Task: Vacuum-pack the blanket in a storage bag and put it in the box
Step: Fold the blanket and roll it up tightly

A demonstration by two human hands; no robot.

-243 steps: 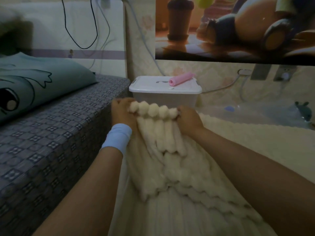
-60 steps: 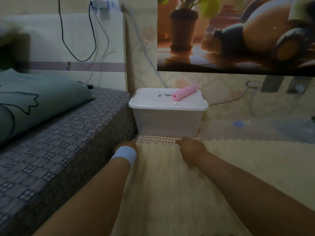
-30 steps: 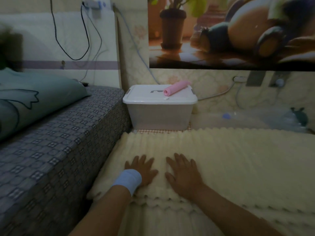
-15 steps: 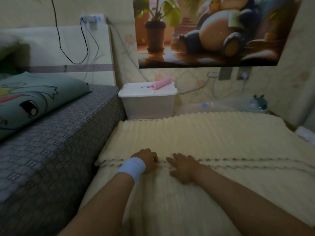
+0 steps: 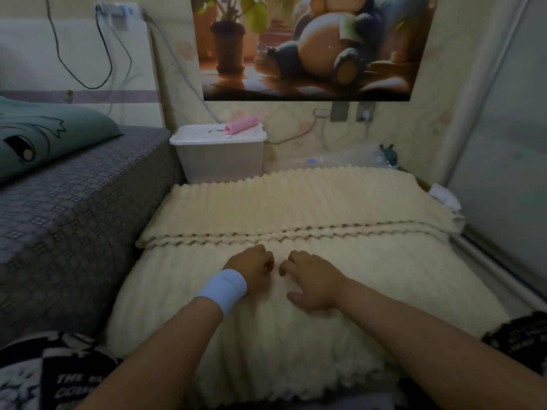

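Head view: the box (image 5: 218, 162), pale and translucent, stands on the floor against the wall, between the bed (image 5: 74, 196) and a clear storage bag (image 5: 340, 157). Its white lid (image 5: 204, 135) is on, and a pink roll (image 5: 242, 125) lies across the lid. Through the frosted wall I cannot make out any contents in this dim light. The bag lies crumpled along the wall, just behind the blanket.

The blanket (image 5: 296, 199) is cream, ribbed and plush, spread on the floor before the box. Its far part is folded over, with scalloped edges stacked across the middle.

The left hand (image 5: 256, 263), in a blue wristband (image 5: 222, 287), rests on the blanket with its fingers curled under. Whether they pinch fabric I cannot tell. The right hand (image 5: 310, 276) lies beside it, fingers loosely bent, thumb spread, holding nothing.
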